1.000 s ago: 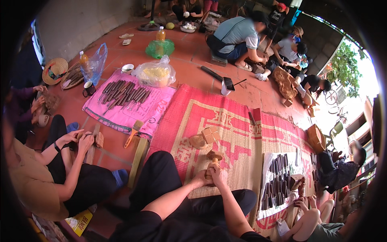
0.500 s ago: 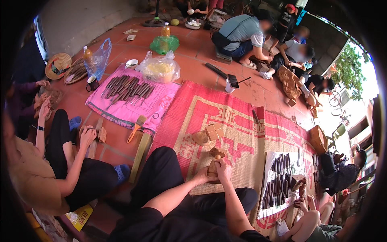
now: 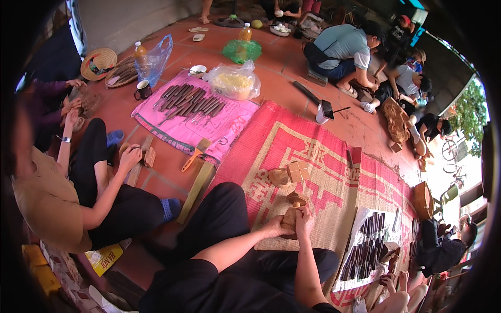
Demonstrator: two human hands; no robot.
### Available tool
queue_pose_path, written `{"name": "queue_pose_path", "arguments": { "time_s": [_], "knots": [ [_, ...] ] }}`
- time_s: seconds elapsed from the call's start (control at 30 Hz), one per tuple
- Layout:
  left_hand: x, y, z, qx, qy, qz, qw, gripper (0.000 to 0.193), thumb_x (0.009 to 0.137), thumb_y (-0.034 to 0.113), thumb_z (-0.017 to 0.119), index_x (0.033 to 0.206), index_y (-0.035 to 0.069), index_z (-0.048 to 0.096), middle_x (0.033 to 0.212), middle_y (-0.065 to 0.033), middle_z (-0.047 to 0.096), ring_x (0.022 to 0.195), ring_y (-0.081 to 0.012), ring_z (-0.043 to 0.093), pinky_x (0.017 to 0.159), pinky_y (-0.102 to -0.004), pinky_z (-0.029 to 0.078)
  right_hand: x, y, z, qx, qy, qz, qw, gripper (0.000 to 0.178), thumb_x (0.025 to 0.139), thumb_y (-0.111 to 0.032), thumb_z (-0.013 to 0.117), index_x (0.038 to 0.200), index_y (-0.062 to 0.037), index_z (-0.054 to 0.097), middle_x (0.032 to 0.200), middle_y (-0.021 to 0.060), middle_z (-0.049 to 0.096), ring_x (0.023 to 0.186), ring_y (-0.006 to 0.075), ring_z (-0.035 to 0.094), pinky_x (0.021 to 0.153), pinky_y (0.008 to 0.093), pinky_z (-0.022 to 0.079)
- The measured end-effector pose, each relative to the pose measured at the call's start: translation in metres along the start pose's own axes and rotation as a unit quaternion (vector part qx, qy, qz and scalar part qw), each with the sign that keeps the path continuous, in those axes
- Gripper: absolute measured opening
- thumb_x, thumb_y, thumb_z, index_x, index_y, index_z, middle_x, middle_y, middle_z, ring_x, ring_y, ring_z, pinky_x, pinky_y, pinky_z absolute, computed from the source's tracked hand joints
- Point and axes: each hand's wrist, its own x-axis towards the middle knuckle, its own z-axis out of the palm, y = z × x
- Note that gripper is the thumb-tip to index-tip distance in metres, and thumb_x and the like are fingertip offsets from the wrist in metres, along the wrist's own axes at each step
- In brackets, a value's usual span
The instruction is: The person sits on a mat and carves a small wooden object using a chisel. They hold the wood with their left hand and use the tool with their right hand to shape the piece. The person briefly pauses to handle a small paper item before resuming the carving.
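My left hand [image 3: 273, 228] is wrapped round a pale brown wooden block [image 3: 288, 219] above my lap. Against the block's right side, my right hand [image 3: 304, 223] is closed round a slim tool with a rounded wooden end [image 3: 296, 204]; its blade is hidden. Just beyond my hands, a small carved wooden piece [image 3: 297, 198] lies on the red and straw-coloured mat [image 3: 326, 219]. Farther off on the mat sit a squared wooden block with lines on its face [image 3: 298, 171] and a rounded wooden piece [image 3: 279, 178].
Carving tools [image 3: 193, 101] cover a pink cloth [image 3: 151, 112] at far left, with a flat brush [image 3: 196, 154] beside it. More tools [image 3: 365, 250] lie on a white sheet at right. A person [image 3: 57, 193] sits close on my left; others work around.
The whole view has swung, so everything sits farther right in it. Both my hands stay on the block with little visible change. Bare lower legs now show at the far wall.
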Motion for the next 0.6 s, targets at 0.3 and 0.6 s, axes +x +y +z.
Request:
{"name": "queue_pose_path", "arguments": {
  "time_s": [0.3, 0.6],
  "knots": [
    [-0.007, 0.026, -0.009, -0.058, -0.023, 0.005, 0.998, 0.079, 0.058, 0.047, 0.081, 0.109, -0.007, 0.055, 0.111, -0.0238, 0.057, 0.106, -0.0327, 0.056, 0.091, -0.0392, 0.043, -0.013, 0.008, -0.007, -0.011, 0.019, 0.012, 1.0, 0.016, 0.081, -0.024, 0.061, 0.09, -0.0117, 0.066, 0.076, 0.0155, 0.065, 0.074, 0.0326, 0.064, 0.066, 0.0424, 0.048],
    [-0.011, 0.036, -0.011, 0.008, -0.013, -0.005, 1.0, 0.086, 0.061, 0.05, 0.078, 0.118, -0.008, 0.049, 0.118, -0.0236, 0.054, 0.111, -0.0319, 0.053, 0.095, -0.0376, 0.041, 0.028, 0.026, 0.009, 0.008, 0.033, 0.078, 0.996, 0.016, 0.079, -0.023, 0.062, 0.087, -0.01, 0.066, 0.08, 0.0169, 0.066, 0.076, 0.0341, 0.064, 0.067, 0.0443, 0.048]
  ]
}}
